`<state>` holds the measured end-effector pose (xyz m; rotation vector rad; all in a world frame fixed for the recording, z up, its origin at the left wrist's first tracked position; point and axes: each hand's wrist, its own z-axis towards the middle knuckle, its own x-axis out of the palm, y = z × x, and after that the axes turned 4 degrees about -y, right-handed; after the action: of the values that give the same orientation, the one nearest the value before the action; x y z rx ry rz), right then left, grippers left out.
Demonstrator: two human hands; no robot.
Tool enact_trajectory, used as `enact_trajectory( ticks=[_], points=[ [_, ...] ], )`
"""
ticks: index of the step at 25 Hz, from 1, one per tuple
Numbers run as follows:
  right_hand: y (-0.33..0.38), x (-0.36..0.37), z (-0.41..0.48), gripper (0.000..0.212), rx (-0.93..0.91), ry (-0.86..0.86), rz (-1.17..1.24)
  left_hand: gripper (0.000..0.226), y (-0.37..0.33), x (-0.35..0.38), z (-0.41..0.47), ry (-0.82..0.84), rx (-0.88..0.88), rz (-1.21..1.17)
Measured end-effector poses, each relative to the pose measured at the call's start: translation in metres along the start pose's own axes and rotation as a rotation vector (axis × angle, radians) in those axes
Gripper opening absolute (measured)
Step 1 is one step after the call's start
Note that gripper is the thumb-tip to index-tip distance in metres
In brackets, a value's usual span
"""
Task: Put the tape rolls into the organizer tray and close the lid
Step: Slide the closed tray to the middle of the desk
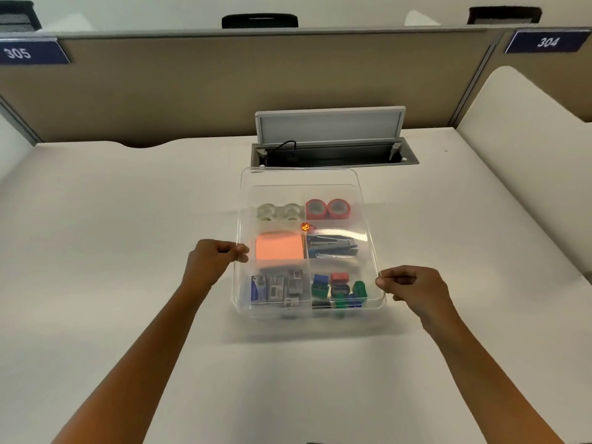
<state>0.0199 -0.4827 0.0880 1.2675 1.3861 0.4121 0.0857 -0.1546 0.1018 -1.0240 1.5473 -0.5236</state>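
A clear organizer tray [282, 312] sits on the white desk in front of me. Over it I hold the transparent lid [365, 200], slightly blurred. My left hand [214, 257] pinches the lid's left edge; my right hand [413, 288] pinches its right edge. Through the lid I see two clear tape rolls [278, 212] in the back-left compartment and two red tape rolls [327, 209] in the back-right one. Whether the lid rests on the tray or hovers above it I cannot tell.
Other compartments hold an orange sticky-note pad [279, 250], a stapler [333, 246], staple boxes [277, 287] and coloured clips [339, 288]. Behind the tray a cable hatch [330, 136] stands open in the desk. A beige partition [224, 78] closes the back.
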Motion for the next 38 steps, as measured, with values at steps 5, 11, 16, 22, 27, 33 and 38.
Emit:
enact_trajectory(
  ticks=[5,11,16,22,27,33,38],
  points=[
    [0.0,-0.001,-0.003,0.019,-0.01,-0.033,-0.027,0.026,-0.008,0.012,-0.004,-0.209,0.007,0.229],
    [0.0,-0.002,-0.004,0.018,0.019,-0.01,-0.01,0.032,0.001,0.022,-0.016,-0.385,0.113,0.387],
    [-0.008,-0.001,-0.008,0.019,0.014,0.025,-0.04,0.041,0.012,0.021,-0.03,-0.249,0.005,0.357],
    [-0.022,-0.005,-0.011,0.026,0.224,0.204,0.189,0.034,0.034,0.01,-0.054,0.037,-0.261,-0.055],
    [-0.02,-0.001,-0.011,0.006,0.322,0.248,0.323,0.026,0.035,0.007,-0.065,0.112,-0.334,-0.188],
    [-0.018,0.001,-0.011,0.01,0.266,0.214,0.251,0.018,0.034,0.011,-0.059,0.062,-0.312,-0.133],
    [-0.014,0.001,-0.007,0.011,0.277,0.236,0.199,0.028,0.036,0.013,-0.055,0.148,-0.358,-0.139]
  ],
)
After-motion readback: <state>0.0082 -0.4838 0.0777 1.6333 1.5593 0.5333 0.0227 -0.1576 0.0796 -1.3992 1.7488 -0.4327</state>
